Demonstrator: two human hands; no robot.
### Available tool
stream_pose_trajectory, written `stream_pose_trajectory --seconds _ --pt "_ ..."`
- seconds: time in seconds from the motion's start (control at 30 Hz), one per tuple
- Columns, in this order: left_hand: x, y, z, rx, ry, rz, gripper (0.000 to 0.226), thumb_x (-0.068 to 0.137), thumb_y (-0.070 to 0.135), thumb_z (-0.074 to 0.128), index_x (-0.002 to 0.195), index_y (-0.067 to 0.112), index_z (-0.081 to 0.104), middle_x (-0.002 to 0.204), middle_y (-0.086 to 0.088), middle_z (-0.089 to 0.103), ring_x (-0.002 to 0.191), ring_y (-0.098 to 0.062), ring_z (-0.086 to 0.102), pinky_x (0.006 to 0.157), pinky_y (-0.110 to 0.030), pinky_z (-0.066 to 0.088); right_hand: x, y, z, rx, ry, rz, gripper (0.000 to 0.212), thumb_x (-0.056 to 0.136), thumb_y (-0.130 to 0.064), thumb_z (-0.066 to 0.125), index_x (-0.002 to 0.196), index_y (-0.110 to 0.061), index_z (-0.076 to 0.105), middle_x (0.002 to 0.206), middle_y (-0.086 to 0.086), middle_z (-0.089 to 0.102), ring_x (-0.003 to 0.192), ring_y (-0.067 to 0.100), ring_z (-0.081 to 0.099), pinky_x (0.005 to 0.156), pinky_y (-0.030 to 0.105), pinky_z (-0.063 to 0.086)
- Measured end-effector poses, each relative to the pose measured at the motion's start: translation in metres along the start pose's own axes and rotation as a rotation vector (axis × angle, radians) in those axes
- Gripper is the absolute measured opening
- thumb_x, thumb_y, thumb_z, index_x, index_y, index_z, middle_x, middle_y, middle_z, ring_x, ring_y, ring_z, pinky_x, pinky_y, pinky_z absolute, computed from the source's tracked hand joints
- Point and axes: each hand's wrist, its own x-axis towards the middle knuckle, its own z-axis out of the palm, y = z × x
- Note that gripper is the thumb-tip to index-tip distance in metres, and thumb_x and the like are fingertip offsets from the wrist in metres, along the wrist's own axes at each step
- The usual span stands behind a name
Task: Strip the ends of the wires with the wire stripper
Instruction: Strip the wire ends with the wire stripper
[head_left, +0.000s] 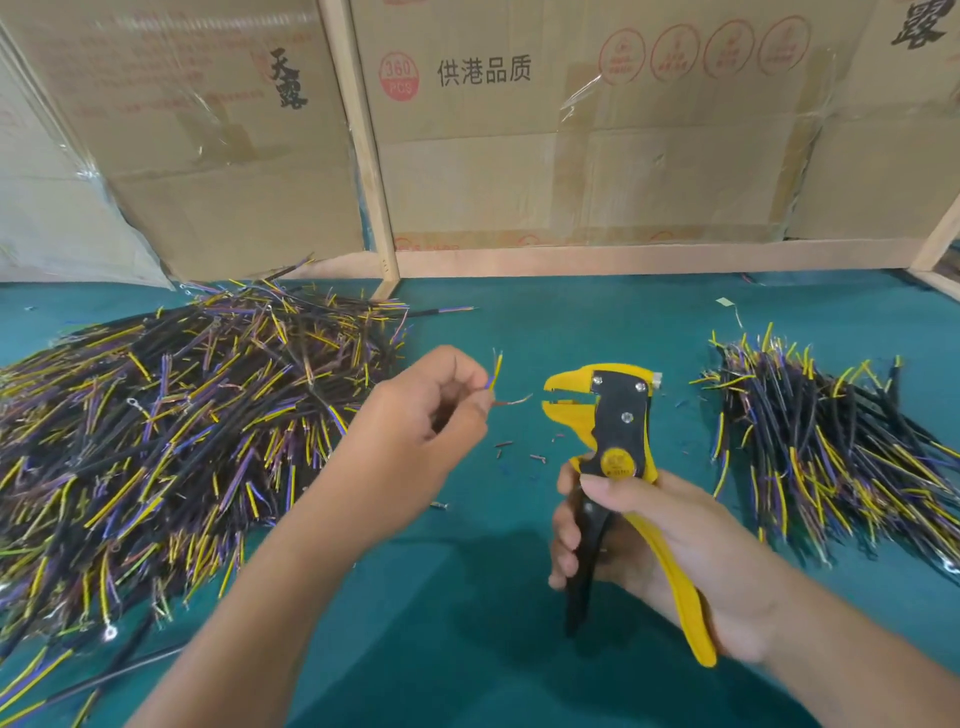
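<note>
Teal cloth covers the table (519, 649), and above its middle the yellow-and-black wire stripper (618, 457) is held upright, its beak-like head pointing left with the jaws parted. The right hand (670, 561) grips its two handles, fingers curled round the black one and the yellow one lying against the palm, thumb resting across the tool just under the round yellow dial. Just left of the jaws, apart from them, the left hand (421, 415) pinches a short cable (496, 376) between thumb and curled fingers. From the fingertips a yellow and a purple lead rise together, and a thin brownish lead with a bare tip juts toward the stripper's mouth without touching it. Small cut scraps of insulation (519, 457) lie on the cloth below and between the two hands. To the left spreads a large heap of black cables (171, 431) with yellow, purple and brown leads fanning out at their ends, some carrying small ring terminals. To the right, well apart from the tool, lies a smaller pile of similar cables (831, 457), their leads pointing mostly up and outward. Behind the table stand flattened cardboard boxes (571, 156) printed with red stamps and black Chinese characters, patched with clear tape and set within a frame of pale wooden battens (363, 156).
</note>
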Motion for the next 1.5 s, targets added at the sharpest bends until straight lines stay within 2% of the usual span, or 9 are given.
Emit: stream_pose_trajectory --seconds 0.1,0.23,0.43,0.63,0.83,1.17,1.23,1.33,1.5 --pt "-0.002 0.0 0.004 -0.03 -0.045 0.017 0.007 0.091 0.037 0.053 0.089 0.03 0.054 0.062 0.009 0.046 0.054 -0.013 0.032 0.051 -0.025 0.03 0.0 -0.003 -0.001 0.006 0.039 -0.008 0.023 0.079 -0.021 0.069 0.095 -0.004 0.067 0.077 0.022 0.055 0.068 0.035 0.056 0.07 0.047 0.056" --pt "-0.002 0.002 0.006 -0.053 -0.07 0.007 0.014 0.086 0.046 0.049 0.094 0.035 0.051 0.07 -0.013 0.05 0.065 -0.039 0.041 0.058 -0.048 0.039 0.001 -0.005 0.0 0.022 0.052 -0.024 0.02 0.08 -0.02 0.068 0.092 -0.004 0.069 0.076 0.021 0.054 0.067 0.035 0.055 0.069 0.048 0.056" --pt "-0.002 -0.001 0.007 -0.012 -0.091 0.026 0.006 0.092 0.04 0.049 0.096 0.036 0.051 0.065 0.005 0.059 0.059 -0.029 0.041 0.051 -0.033 0.035 0.001 -0.004 -0.001 0.03 0.052 -0.026 0.018 0.08 -0.021 0.069 0.09 -0.006 0.07 0.076 0.021 0.055 0.067 0.035 0.055 0.07 0.048 0.056" --pt "-0.006 -0.003 0.011 -0.013 -0.136 0.003 0.01 0.091 0.026 0.053 0.088 0.034 0.048 0.069 -0.007 0.059 0.051 -0.009 0.034 0.047 -0.019 0.03 0.001 -0.005 0.0 0.048 0.081 -0.081 0.019 0.08 -0.02 0.067 0.091 -0.005 0.067 0.075 0.021 0.054 0.068 0.035 0.054 0.07 0.048 0.056" --pt "-0.005 -0.006 0.013 -0.004 -0.131 0.018 0.008 0.091 0.021 0.051 0.093 0.028 0.047 0.07 -0.009 0.051 0.062 -0.03 0.035 0.054 -0.037 0.031 -0.002 -0.006 -0.001 0.039 -0.02 -0.064 0.025 0.078 -0.024 0.074 0.094 -0.005 0.068 0.077 0.021 0.054 0.068 0.035 0.055 0.071 0.048 0.055" --pt "-0.003 -0.001 0.017 0.048 -0.031 0.111 0.011 0.099 0.016 0.051 0.1 0.027 0.051 0.084 0.007 0.068 0.063 -0.01 0.048 0.058 -0.014 0.036 -0.003 -0.002 -0.003 -0.039 -0.082 0.008 0.034 0.078 -0.028 0.075 0.099 -0.005 0.063 0.078 0.021 0.054 0.07 0.035 0.054 0.074 0.05 0.052" --pt "-0.004 0.001 0.019 0.056 -0.023 0.124 0.009 0.098 0.016 0.052 0.1 0.025 0.053 0.088 0.008 0.068 0.068 -0.016 0.054 0.06 -0.017 0.04 -0.004 -0.002 -0.003 -0.037 -0.079 0.009 0.034 0.077 -0.028 0.076 0.099 -0.005 0.063 0.078 0.022 0.054 0.07 0.035 0.054 0.074 0.05 0.052" --pt "-0.004 0.002 0.02 0.056 -0.028 0.131 0.008 0.098 0.017 0.053 0.099 0.025 0.053 0.09 0.009 0.067 0.072 -0.031 0.055 0.065 -0.039 0.044 -0.004 -0.002 -0.003 -0.042 -0.091 0.008 0.032 0.077 -0.028 0.076 0.097 -0.006 0.065 0.078 0.022 0.054 0.07 0.035 0.054 0.075 0.051 0.052" --pt "-0.005 0.0 0.022 0.038 -0.022 0.11 0.009 0.097 0.021 0.053 0.099 0.029 0.052 0.082 -0.001 0.061 0.066 -0.027 0.047 0.062 -0.044 0.04 -0.004 0.0 -0.004 -0.049 -0.107 0.012 0.031 0.077 -0.028 0.077 0.097 -0.007 0.066 0.079 0.022 0.054 0.071 0.035 0.054 0.076 0.051 0.051"
